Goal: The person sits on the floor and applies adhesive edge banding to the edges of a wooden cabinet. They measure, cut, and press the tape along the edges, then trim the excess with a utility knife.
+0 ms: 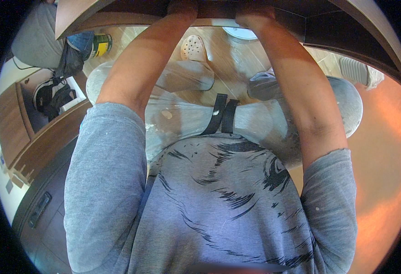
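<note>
Both my arms stretch forward to a dark brown wooden piece of furniture (pixel 328 32) that curves across the top of the view. My left hand (pixel 182 9) reaches into its shadow at the top edge, and its fingers are hidden. To the right, my right hand (pixel 255 17) is at the lower edge of the same piece, bent at the wrist. Its fingers cannot be made out either. Whether either hand grips the wood or something behind it does not show.
Below the furniture, a beige clog (pixel 193 48) and a round white object (pixel 240 33) are on the wood-look floor. A slipper (pixel 353 70) lies at right. At left are an open drawer (pixel 24 105) holding a black bag (pixel 52 98), and a yellow-black tin (pixel 101 45).
</note>
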Demonstrator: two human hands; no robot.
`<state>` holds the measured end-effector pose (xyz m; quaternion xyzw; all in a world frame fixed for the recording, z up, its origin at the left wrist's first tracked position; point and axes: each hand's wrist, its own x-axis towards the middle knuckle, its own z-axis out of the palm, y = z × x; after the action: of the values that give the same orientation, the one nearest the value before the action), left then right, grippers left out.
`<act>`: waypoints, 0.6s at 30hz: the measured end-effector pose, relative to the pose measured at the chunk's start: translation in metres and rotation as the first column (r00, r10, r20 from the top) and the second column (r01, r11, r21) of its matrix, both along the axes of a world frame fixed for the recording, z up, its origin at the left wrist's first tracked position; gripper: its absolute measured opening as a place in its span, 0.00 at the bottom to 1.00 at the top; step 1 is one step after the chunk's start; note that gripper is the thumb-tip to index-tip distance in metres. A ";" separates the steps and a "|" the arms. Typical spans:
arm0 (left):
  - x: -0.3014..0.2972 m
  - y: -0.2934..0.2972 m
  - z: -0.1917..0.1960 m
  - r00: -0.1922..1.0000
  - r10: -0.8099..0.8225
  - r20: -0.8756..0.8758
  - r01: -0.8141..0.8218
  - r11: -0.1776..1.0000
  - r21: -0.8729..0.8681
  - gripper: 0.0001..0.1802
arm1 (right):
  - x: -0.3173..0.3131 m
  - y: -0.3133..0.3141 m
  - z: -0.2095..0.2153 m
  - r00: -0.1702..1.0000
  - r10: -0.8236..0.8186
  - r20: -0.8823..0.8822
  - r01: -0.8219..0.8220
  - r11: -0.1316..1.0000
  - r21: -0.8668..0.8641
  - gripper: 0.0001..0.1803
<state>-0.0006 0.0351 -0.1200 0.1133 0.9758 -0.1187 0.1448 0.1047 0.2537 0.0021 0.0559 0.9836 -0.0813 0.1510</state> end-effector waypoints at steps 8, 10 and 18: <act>0.004 0.001 0.006 1.000 0.003 -0.018 -0.004 0.999 -0.044 0.13 | 0.000 0.003 -0.012 0.998 0.054 0.008 -0.054 0.998 -0.041 0.20; 0.014 0.003 0.017 0.996 -0.005 -0.085 -0.001 0.998 -0.066 0.12 | 0.001 0.005 -0.011 0.995 0.076 0.059 -0.073 0.996 -0.049 0.19; 0.134 0.003 0.094 0.997 0.057 0.053 -0.063 0.991 0.118 0.15 | 0.009 0.000 0.006 0.994 0.008 0.106 0.002 0.996 -0.091 0.30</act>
<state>0.1335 0.0385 -0.0264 0.0955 0.9802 -0.0527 0.1654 0.1136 0.2538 0.0077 0.0517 0.9695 -0.1229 0.2058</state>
